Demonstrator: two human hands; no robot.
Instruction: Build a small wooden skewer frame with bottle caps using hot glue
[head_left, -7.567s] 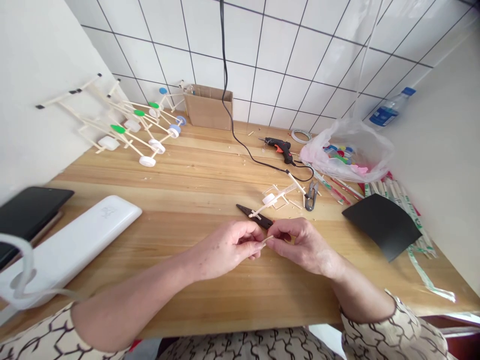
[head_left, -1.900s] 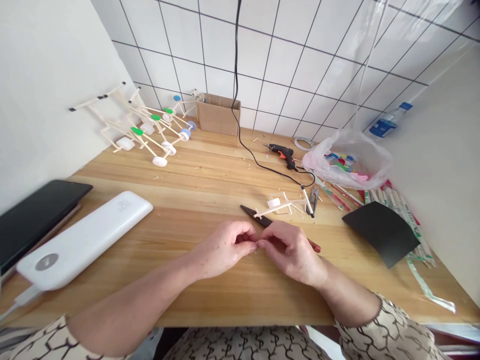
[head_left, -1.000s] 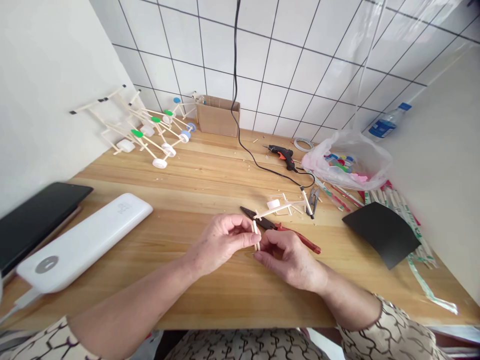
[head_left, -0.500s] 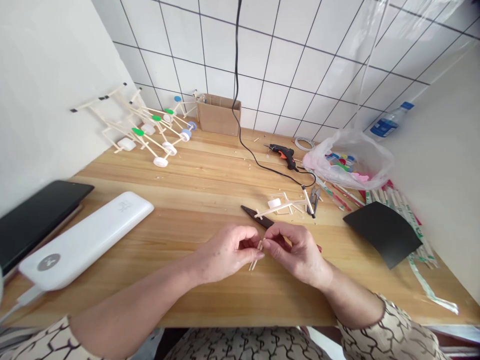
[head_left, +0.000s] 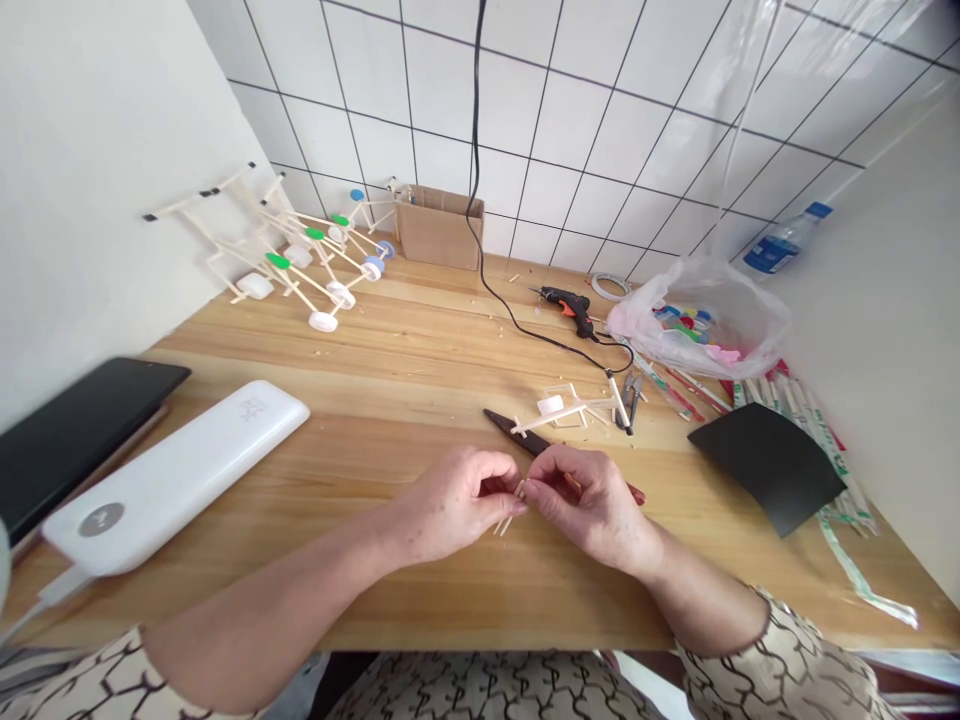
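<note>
Close to the front middle of the wooden table, my left hand (head_left: 459,507) pinches short thin wooden sticks (head_left: 504,524) whose lower ends stick out below its fingertips. My right hand (head_left: 589,505) is closed at the upper ends of the sticks, thumb and index finger pressed together against them. The fingertips of both hands nearly touch. Behind them dark-jawed pliers (head_left: 517,430) lie partly hidden by my right hand. A small stick frame (head_left: 574,408) with a white cap rests over the pliers, beside small snips (head_left: 630,400).
Stick models with caps (head_left: 300,250) stand at the back left, by a cardboard box (head_left: 440,230). A glue gun (head_left: 574,305), a plastic bag of caps (head_left: 757,320) and a black sheet (head_left: 769,462) lie to the right. A white power bank (head_left: 187,470) and a phone (head_left: 82,425) lie left.
Both hands hold nearly the same place and pinch. The sticks' lower ends have shifted slightly upward, and the whole view has moved a little.
</note>
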